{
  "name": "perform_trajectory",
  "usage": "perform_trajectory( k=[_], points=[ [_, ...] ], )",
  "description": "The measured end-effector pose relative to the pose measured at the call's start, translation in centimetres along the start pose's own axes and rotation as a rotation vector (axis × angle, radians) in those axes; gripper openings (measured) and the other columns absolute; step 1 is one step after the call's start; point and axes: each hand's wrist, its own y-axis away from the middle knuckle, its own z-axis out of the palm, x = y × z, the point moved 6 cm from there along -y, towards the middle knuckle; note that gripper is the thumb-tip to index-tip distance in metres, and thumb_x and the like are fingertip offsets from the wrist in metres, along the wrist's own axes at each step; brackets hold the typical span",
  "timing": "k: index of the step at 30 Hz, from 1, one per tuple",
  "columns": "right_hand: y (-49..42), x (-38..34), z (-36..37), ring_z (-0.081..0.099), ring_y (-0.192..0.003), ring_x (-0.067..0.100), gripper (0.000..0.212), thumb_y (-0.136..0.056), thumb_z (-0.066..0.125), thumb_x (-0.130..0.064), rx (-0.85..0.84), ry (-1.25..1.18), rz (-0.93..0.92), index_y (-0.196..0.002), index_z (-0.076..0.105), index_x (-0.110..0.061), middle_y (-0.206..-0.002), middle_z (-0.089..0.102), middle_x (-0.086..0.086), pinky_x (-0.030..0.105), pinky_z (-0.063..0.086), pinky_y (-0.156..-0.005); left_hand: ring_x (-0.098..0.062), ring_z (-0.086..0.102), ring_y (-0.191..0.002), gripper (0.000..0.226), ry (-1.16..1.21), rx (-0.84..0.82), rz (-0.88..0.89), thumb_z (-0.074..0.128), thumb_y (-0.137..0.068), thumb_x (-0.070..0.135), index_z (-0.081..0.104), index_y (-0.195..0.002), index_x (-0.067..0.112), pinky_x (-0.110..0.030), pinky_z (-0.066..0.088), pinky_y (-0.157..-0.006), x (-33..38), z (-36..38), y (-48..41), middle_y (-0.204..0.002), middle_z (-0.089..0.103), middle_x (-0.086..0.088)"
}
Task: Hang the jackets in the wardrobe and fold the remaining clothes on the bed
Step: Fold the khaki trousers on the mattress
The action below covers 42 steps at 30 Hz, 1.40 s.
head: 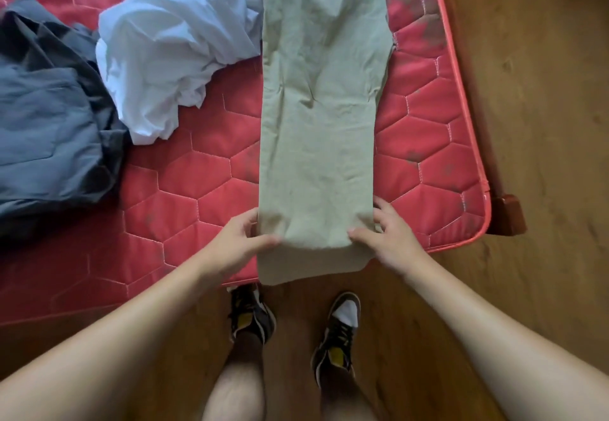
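Both hands pinch the near end of the beige trousers [318, 107]: the left hand [242, 239] and the right hand [393, 239] each have a thumb on top and fingers curled under the cloth. The trousers lie flat up the middle-right of the frame on the red mattress [197, 173], with their end hanging past its lower edge. Lifting one side ahead of the other would likely skew the fold, and the white shirt [171, 51] against their upper left edge might get dragged along.
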Motion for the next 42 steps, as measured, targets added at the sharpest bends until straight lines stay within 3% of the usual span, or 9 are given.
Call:
perform_trajectory(
  k=[7, 12, 19, 22, 25, 30, 33, 38, 42],
  points=[
    [1.4, -1.6, -1.3, 0.068, -0.098, 0.016, 0.011, -0.086, 0.075, -0.022, 0.118, -0.306, -0.033, -0.097, 0.077, -0.021, -0.106, 0.075, 0.003, 0.033, 0.052, -0.081, -0.022, 0.072, -0.107, 0.037, -0.029, 0.054, 0.124, 0.065, -0.091, 0.002, 0.068, -0.123, 0.021, -0.031, 0.06, -0.087, 2.9, 0.2, 1.4, -0.115, 0.075, -0.001],
    [2.2, 1.2, 1.0, 0.074, -0.079, 0.018, 0.009, -0.092, 0.068, -0.012, 0.017, -0.794, 0.237, -0.094, 0.076, -0.016, -0.096, 0.078, 0.008, 0.033, 0.059, -0.064, -0.03, 0.068, -0.114, 0.048, 0.16, -0.05, 0.034, 0.069, -0.085, 0.006, 0.064, -0.129, 0.024, -0.044, 0.057, -0.094, 2.5, 1.0, 0.8, -0.126, 0.07, -0.01],
    [5.6, 3.8, 1.8, 0.075, -0.099, 0.023, 0.021, -0.085, 0.076, -0.016, -0.302, -0.529, 0.356, -0.105, 0.072, -0.011, -0.112, 0.076, 0.009, 0.043, 0.06, -0.08, -0.024, 0.07, -0.112, 0.04, 0.109, -0.118, -0.31, 0.056, -0.099, 0.003, 0.056, -0.136, 0.017, -0.043, 0.058, -0.093, -1.1, 1.1, 2.6, -0.123, 0.072, -0.002],
    [5.8, 2.1, 0.7, 0.076, -0.094, 0.023, 0.052, -0.074, 0.086, -0.029, -0.388, -0.797, 0.322, -0.12, 0.073, -0.009, -0.115, 0.075, 0.009, 0.033, 0.06, -0.069, -0.029, 0.066, -0.117, 0.047, 0.415, -0.207, -0.3, 0.065, -0.093, 0.022, 0.059, -0.139, 0.012, -0.044, 0.056, -0.096, 0.5, 0.3, 2.5, -0.134, 0.066, -0.011],
    [6.1, 1.0, 0.6, 0.071, -0.11, 0.025, 0.059, -0.075, 0.086, -0.038, -0.443, -0.897, 0.27, -0.126, 0.071, -0.012, -0.125, 0.071, 0.012, 0.036, 0.061, -0.08, -0.027, 0.058, -0.129, 0.061, 0.467, -0.378, -0.212, 0.066, -0.09, 0.039, 0.053, -0.146, 0.019, -0.046, 0.049, -0.104, 1.4, 0.5, 3.3, -0.146, 0.057, -0.009],
    [8.6, 5.0, 4.7, 0.069, -0.113, 0.033, 0.043, -0.089, 0.069, -0.014, -0.336, -0.759, 0.465, -0.13, 0.063, -0.001, -0.122, 0.071, 0.017, 0.045, 0.058, -0.092, -0.031, 0.062, -0.121, 0.045, 0.169, -0.243, -0.332, 0.058, -0.098, 0.005, 0.053, -0.142, 0.015, -0.051, 0.05, -0.101, -5.9, 1.4, 5.8, -0.136, 0.065, -0.01],
    [10.3, 6.6, 6.2, 0.073, -0.106, 0.031, 0.031, -0.099, 0.056, -0.016, -0.224, -1.006, 0.565, -0.125, 0.067, -0.003, -0.12, 0.072, 0.018, 0.039, 0.062, -0.074, -0.032, 0.059, -0.111, 0.039, 0.214, -0.153, -0.283, 0.066, -0.093, 0.015, 0.065, -0.132, 0.015, -0.043, 0.04, -0.096, -7.6, 0.7, 6.9, -0.134, 0.064, -0.019],
    [13.4, 7.1, 7.8, 0.07, -0.111, 0.03, 0.032, -0.096, 0.064, -0.011, -0.234, -0.706, 0.474, -0.129, 0.064, -0.011, -0.121, 0.073, 0.009, 0.051, 0.056, -0.096, -0.021, 0.065, -0.121, 0.036, 0.088, -0.172, -0.274, 0.062, -0.097, 0.01, 0.061, -0.132, 0.018, -0.047, 0.045, -0.106, -9.4, 2.9, 9.1, -0.13, 0.069, -0.004],
    [15.1, 7.3, 7.5, 0.071, -0.108, 0.03, 0.023, -0.101, 0.058, -0.009, -0.092, -0.776, 0.496, -0.121, 0.063, -0.002, -0.117, 0.073, 0.016, 0.047, 0.056, -0.096, -0.03, 0.069, -0.113, 0.03, 0.204, -0.055, -0.248, 0.063, -0.096, 0.006, 0.068, -0.124, 0.016, -0.043, 0.058, -0.092, -9.8, 2.9, 10.7, -0.124, 0.071, -0.011]
  ],
)
